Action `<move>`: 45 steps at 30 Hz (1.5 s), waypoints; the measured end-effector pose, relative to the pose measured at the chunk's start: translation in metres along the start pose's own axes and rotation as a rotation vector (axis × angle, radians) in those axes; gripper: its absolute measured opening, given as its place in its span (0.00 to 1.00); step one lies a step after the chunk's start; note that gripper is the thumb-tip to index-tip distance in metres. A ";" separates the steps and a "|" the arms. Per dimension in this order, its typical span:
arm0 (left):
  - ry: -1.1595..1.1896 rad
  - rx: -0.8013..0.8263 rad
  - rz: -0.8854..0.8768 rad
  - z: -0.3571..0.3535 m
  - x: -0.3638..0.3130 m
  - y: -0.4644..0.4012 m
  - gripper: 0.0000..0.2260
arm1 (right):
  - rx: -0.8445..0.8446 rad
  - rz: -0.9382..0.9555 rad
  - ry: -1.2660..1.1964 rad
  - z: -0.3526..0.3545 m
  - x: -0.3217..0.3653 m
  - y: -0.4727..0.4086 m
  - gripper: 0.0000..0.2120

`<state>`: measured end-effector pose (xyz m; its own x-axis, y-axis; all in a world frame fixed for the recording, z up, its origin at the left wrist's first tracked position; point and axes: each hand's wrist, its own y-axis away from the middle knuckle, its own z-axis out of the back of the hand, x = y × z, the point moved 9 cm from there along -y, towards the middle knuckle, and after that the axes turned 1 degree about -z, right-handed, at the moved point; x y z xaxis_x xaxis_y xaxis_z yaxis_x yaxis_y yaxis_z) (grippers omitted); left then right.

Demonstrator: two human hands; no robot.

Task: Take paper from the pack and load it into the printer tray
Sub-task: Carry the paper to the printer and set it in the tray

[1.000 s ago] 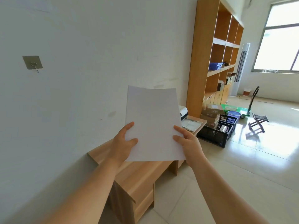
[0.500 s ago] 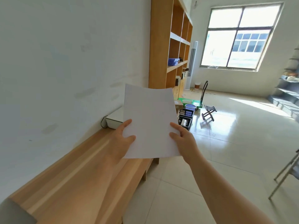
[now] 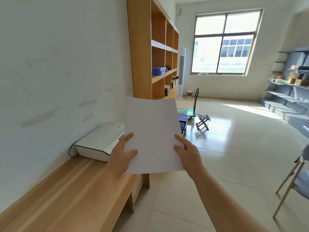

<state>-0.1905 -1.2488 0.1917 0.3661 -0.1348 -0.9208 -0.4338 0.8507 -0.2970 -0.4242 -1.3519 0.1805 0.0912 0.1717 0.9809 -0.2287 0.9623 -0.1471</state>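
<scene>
I hold white paper (image 3: 153, 131) upright in front of me with both hands. My left hand (image 3: 121, 156) grips its lower left edge and my right hand (image 3: 188, 154) grips its lower right edge. Behind the paper's left side a white printer (image 3: 98, 142) sits closed on a long wooden bench (image 3: 66, 195) by the wall, its right end hidden by the sheet. No paper pack is in view.
A tall wooden bookshelf (image 3: 147, 47) stands past the printer. On the floor beyond lie a purple basket (image 3: 183, 117), a green trolley (image 3: 190, 112) and a small folding stool (image 3: 203, 121). Grey shelving (image 3: 291, 91) lines the right wall; a metal chair (image 3: 296, 185) stands at right.
The view has swung right along the bench and come closer to the printer, which now shows fully at left of the paper. Both hands keep the same grip on the sheet.
</scene>
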 end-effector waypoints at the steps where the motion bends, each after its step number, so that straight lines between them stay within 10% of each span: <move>1: -0.007 -0.004 -0.008 -0.012 -0.004 -0.010 0.25 | 0.000 -0.001 -0.005 0.010 -0.002 -0.014 0.20; 30: 0.138 0.075 0.036 -0.254 0.066 -0.383 0.25 | -0.088 -0.073 -0.048 0.117 -0.086 -0.429 0.20; 45: 0.000 -0.436 0.225 -0.227 0.120 -0.456 0.25 | 0.494 -0.037 -0.067 -0.002 -0.122 -0.623 0.19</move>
<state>-0.1360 -1.7684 0.1591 0.2235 0.0277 -0.9743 -0.8064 0.5668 -0.1689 -0.2910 -1.9724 0.1524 0.0494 0.1095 0.9928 -0.6599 0.7497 -0.0498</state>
